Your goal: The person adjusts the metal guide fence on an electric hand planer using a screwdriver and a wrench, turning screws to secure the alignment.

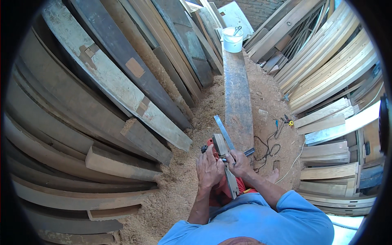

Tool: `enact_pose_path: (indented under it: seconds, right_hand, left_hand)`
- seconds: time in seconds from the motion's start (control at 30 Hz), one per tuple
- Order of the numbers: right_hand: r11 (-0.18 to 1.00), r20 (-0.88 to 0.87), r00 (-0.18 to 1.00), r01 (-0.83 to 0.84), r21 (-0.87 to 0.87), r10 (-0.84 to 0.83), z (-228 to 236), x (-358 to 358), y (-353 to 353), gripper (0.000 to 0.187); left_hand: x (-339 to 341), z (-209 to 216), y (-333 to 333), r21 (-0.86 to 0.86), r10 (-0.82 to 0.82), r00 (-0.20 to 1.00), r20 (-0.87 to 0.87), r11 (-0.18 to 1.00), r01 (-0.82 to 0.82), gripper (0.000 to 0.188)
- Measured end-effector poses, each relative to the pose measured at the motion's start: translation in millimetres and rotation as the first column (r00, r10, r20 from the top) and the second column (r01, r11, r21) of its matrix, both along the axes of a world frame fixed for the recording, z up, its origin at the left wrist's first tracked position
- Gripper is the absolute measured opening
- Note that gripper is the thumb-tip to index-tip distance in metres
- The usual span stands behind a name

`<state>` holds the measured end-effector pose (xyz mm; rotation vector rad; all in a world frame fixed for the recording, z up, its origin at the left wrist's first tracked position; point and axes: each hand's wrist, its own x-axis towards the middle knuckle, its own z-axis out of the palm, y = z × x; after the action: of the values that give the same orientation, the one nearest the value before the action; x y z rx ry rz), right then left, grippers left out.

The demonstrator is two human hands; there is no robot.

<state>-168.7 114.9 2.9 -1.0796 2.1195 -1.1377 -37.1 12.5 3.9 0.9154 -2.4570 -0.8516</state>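
A red electric planer [221, 188] sits in front of my body with its long metal sole [231, 181] turned upward. My left hand [209, 170] is closed round its left side, near a black knob [204, 149]. Just right of the sole, my right hand [239, 164] is closed, its fingertips near the planer's middle. A small dark rod-like piece [224, 160] shows between the hands; its far end is hidden by my right fingers. Right beside those fingers is a try square [224, 132] with a pale blade and dark stock; whether my hand touches it, I cannot tell.
A long worn plank [237, 94] runs away from me, with a white bucket [232, 41] on its far end. Boards [134, 98] lean along the left, timber stacks [326, 81] on the right. Shavings [163, 204] cover the floor; a black cord [269, 149] and hand tools [286, 121] lie right.
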Motion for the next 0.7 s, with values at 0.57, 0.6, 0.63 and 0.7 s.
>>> enact_pose_path:
  seconds: [0.57, 0.6, 0.63, 0.7]
  right_hand:
    - [0.992, -0.042, 0.993, -0.103, 0.079, 0.106, 3, -3, -11, 0.027]
    - [0.99, -0.027, 0.994, -0.106, 0.096, 0.109, 3, -3, -12, 0.027]
    - [0.987, -0.012, 0.993, -0.112, 0.112, 0.114, 3, -2, -13, 0.027]
    - [0.988, -0.022, 0.992, -0.121, 0.097, 0.124, 1, -4, -14, 0.028]
  left_hand:
    - [-3, 0, -15, 0.103, 0.026, 0.996, 0.08, 0.994, -0.034, 0.072]
    - [-3, 2, -16, 0.132, 0.029, 0.993, 0.115, 0.99, -0.044, 0.073]
    - [-3, 2, -17, 0.128, 0.028, 0.993, 0.113, 0.991, -0.042, 0.073]
    - [-3, -2, -19, 0.12, 0.026, 0.993, 0.111, 0.992, -0.039, 0.075]
